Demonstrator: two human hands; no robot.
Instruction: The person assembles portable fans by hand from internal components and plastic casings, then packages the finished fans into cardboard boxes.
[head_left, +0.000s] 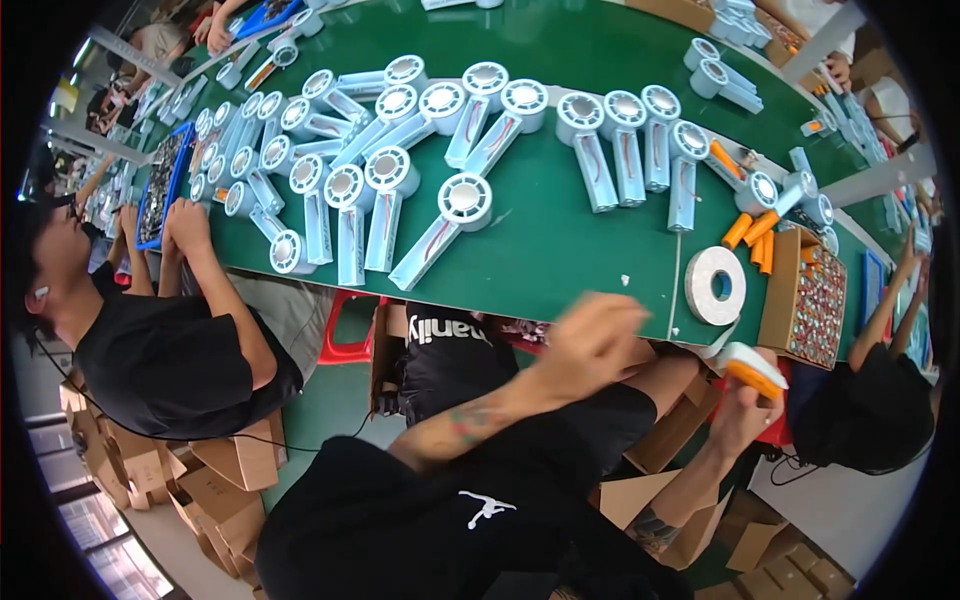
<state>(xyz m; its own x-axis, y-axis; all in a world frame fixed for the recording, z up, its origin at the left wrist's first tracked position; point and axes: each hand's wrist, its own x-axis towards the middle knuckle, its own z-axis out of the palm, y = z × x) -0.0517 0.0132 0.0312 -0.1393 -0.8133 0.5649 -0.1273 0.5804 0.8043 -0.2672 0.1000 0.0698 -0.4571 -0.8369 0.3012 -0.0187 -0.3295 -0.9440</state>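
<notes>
My right hand (743, 418) is closed around an orange cylinder (756, 378) with a white piece along its top, just off the table's near edge. My left hand (598, 340) hangs over the near edge, smeared by motion, so its fingers and anything in them cannot be made out. Close to my right hand, a roll of white tape (699, 285) lies on the table. A strip trails from the roll down toward that hand. Several loose orange cylinders (737, 231) lie beyond the roll. Light blue handheld fans (437, 250) with round heads and open handles showing wires lie ahead.
An open cardboard box (783, 300) packed with small cylinders stands at the right edge. More fans (590, 160) cover the green table (560, 250). A co-worker (170, 330) sits close on my left, another (870, 410) on my right. Cardboard boxes (215, 500) fill the floor behind.
</notes>
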